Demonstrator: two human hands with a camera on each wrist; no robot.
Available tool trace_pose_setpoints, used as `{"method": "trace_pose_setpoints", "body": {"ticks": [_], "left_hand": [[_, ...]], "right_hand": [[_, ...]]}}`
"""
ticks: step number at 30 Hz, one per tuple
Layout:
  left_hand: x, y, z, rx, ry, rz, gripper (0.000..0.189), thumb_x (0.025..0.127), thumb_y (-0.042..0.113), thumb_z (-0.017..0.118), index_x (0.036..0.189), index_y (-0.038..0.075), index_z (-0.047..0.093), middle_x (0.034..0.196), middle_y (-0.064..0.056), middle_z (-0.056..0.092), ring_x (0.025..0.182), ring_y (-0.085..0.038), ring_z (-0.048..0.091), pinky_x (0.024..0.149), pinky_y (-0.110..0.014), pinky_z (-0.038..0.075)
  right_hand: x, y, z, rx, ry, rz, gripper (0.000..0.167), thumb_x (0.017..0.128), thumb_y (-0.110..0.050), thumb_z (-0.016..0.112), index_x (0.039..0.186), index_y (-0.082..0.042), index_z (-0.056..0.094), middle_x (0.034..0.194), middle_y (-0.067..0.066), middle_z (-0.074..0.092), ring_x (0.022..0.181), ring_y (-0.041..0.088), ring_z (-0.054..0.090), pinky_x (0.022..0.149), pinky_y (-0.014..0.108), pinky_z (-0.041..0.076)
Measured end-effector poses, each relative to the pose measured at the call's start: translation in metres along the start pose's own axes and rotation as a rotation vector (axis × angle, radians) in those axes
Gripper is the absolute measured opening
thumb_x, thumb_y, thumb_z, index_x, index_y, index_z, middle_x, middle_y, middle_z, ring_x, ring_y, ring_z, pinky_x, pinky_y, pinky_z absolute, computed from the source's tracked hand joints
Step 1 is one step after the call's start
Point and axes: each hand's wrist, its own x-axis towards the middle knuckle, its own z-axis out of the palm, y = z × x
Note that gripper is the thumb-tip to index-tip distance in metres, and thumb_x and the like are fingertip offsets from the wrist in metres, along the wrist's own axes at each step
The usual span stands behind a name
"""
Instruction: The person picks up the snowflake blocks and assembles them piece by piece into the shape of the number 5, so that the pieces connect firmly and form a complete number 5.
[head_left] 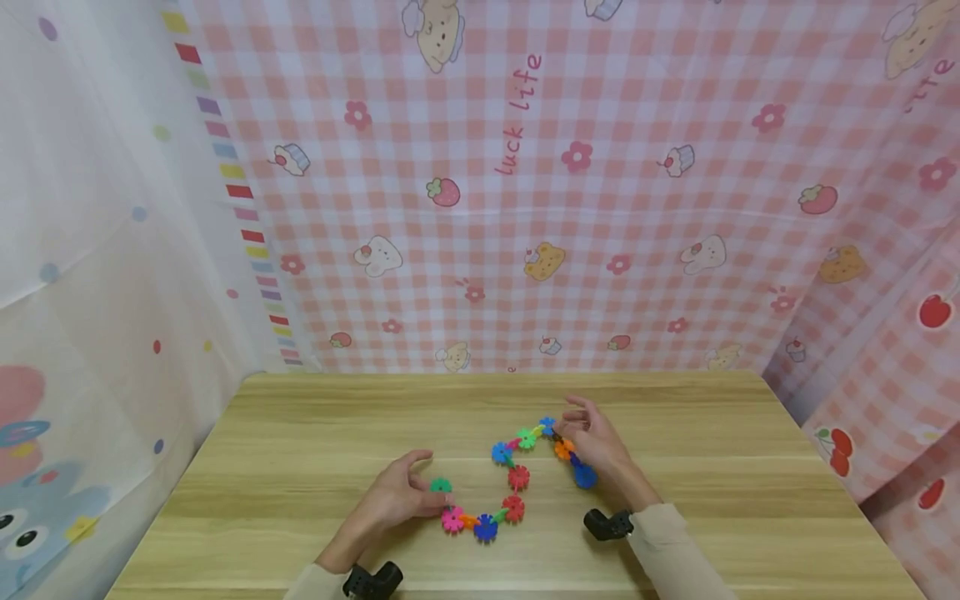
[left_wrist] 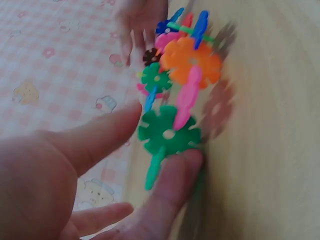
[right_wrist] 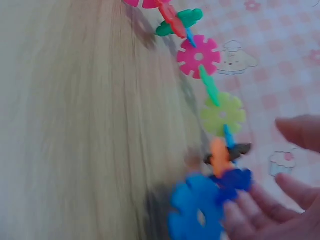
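Observation:
A winding chain of colourful slotted flower-shaped discs (head_left: 518, 477) lies on the table, each disc slotted into its neighbour. At the chain's left end is a green disc (left_wrist: 172, 132), with my left hand (head_left: 397, 493) beside it. One fingertip (left_wrist: 187, 160) touches the disc's lower edge in the left wrist view, while another finger stretches past its other side. My right hand (head_left: 596, 437) is at the chain's right end. Its relaxed fingers touch a dark blue disc (right_wrist: 235, 182) beside a larger blue disc (right_wrist: 195, 212), and the thumb stands apart.
Under the chain is a wooden table (head_left: 300, 433). Behind it hangs a pink checked cloth (head_left: 487, 233), with a white dotted curtain (head_left: 97, 250) on the left. Each wrist carries a black camera (head_left: 607, 525).

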Motion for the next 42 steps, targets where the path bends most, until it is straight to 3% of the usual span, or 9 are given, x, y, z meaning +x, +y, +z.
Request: {"method": "trace_pose_setpoints", "body": {"ticks": [3,7,10,14,19,26,31,36,42], "left_hand": [[0.003,0.0,-0.004,0.022,0.027,0.003,0.073,0.085,0.015,0.079,0.142,-0.008,0.041,0.097,-0.016,0.064,0.073,-0.02,0.068,0.064,-0.036,0.059],[0.009,-0.001,-0.01,0.015,0.064,0.027,0.053,0.089,0.006,0.069,0.136,-0.007,0.048,0.099,-0.013,0.069,0.076,-0.02,0.067,0.063,-0.037,0.058],[0.013,-0.003,-0.013,-0.009,0.043,0.041,0.05,0.088,-0.004,0.064,0.135,-0.007,0.049,0.101,-0.014,0.07,0.079,-0.02,0.066,0.065,-0.037,0.058],[0.015,-0.005,-0.017,-0.041,-0.014,0.057,0.046,0.089,-0.006,0.061,0.134,-0.009,0.05,0.101,-0.015,0.071,0.078,-0.02,0.066,0.064,-0.036,0.059],[0.013,-0.007,-0.018,-0.07,-0.08,0.079,0.042,0.091,-0.004,0.063,0.131,-0.011,0.052,0.096,-0.014,0.071,0.076,-0.018,0.066,0.065,-0.034,0.059],[0.006,-0.009,-0.017,-0.115,-0.245,0.072,0.04,0.089,-0.008,0.062,0.127,-0.012,0.053,0.091,-0.013,0.071,0.077,-0.019,0.068,0.069,-0.033,0.06],[0.001,-0.007,-0.012,-0.1,-0.323,0.06,0.041,0.086,-0.011,0.06,0.127,-0.01,0.055,0.089,-0.015,0.072,0.076,-0.021,0.07,0.071,-0.035,0.06],[-0.005,-0.005,0.0,-0.088,-0.371,0.054,0.041,0.084,-0.013,0.058,0.125,-0.007,0.058,0.084,-0.016,0.072,0.071,-0.02,0.07,0.069,-0.036,0.06],[-0.013,-0.002,0.018,-0.082,-0.397,0.06,0.038,0.085,-0.013,0.059,0.121,-0.005,0.061,0.08,-0.015,0.071,0.069,-0.019,0.069,0.066,-0.034,0.06]], "right_hand": [[-0.014,0.0,-0.011,-0.068,0.029,0.004,0.048,0.098,-0.015,0.058,0.142,-0.003,0.045,0.125,0.019,0.059,0.108,0.03,0.059,0.086,0.039,0.053],[-0.034,0.002,-0.022,-0.077,0.031,0.097,0.042,0.099,-0.02,0.059,0.132,0.003,0.05,0.108,0.018,0.065,0.085,0.024,0.063,0.066,0.035,0.056],[-0.045,0.005,-0.026,-0.014,0.013,0.178,0.041,0.1,-0.022,0.059,0.129,0.006,0.049,0.097,0.018,0.067,0.071,0.021,0.064,0.06,0.037,0.058],[-0.052,0.008,-0.025,0.075,-0.005,0.225,0.04,0.1,-0.018,0.059,0.129,0.007,0.047,0.089,0.016,0.066,0.064,0.021,0.066,0.057,0.037,0.058],[-0.052,0.008,-0.023,0.119,-0.023,0.24,0.043,0.099,-0.017,0.058,0.132,0.007,0.044,0.087,0.017,0.064,0.064,0.022,0.066,0.058,0.036,0.058],[-0.04,0.006,-0.023,0.229,0.0,0.238,0.052,0.101,-0.017,0.056,0.14,0.008,0.034,0.109,0.023,0.059,0.074,0.025,0.069,0.069,0.039,0.06],[-0.025,0.005,-0.022,0.293,0.013,0.215,0.055,0.101,-0.017,0.054,0.142,0.01,0.029,0.109,0.023,0.058,0.078,0.024,0.069,0.075,0.038,0.06],[-0.008,0.004,-0.015,0.332,0.019,0.195,0.055,0.103,-0.018,0.052,0.144,0.01,0.029,0.114,0.024,0.057,0.082,0.022,0.067,0.079,0.036,0.059],[0.008,0.001,-0.004,0.341,0.0,0.175,0.053,0.104,-0.016,0.048,0.146,0.01,0.028,0.13,0.029,0.048,0.099,0.027,0.06,0.085,0.032,0.058]]}}
